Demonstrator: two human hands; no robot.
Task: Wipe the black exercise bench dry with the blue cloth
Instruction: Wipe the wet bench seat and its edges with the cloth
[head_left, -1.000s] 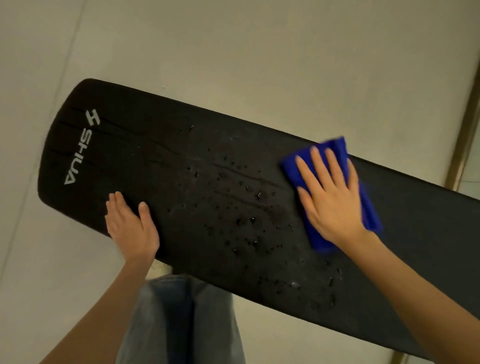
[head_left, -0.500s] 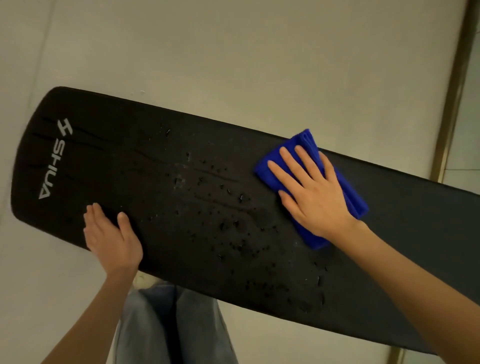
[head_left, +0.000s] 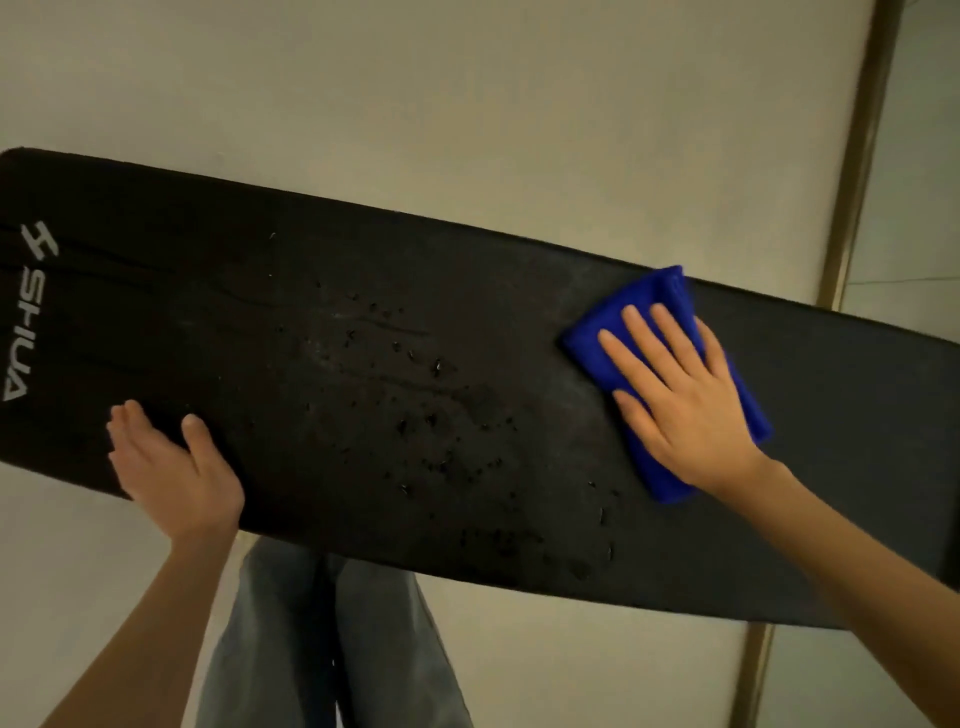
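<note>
The black exercise bench (head_left: 322, 291) runs across the view from left to right, with a white SHUA logo at its left end. Water droplets (head_left: 431, 421) speckle its middle and near edge. A folded blue cloth (head_left: 660, 301) lies flat on the bench's right part. My right hand (head_left: 680, 400) presses down on the cloth with fingers spread, covering most of it. My left hand (head_left: 174, 467) rests on the bench's near edge at the left, fingers apart and holding nothing.
Pale floor (head_left: 415, 104) surrounds the bench. A brass-coloured strip (head_left: 857, 156) runs along the floor at the right. My legs in blue jeans (head_left: 332, 644) stand just below the bench's near edge.
The view has shifted, so the bench sits further left in the frame. My right hand with the cloth has slid to the right along the bench, away from the droplets. The left hand stays on the near edge.
</note>
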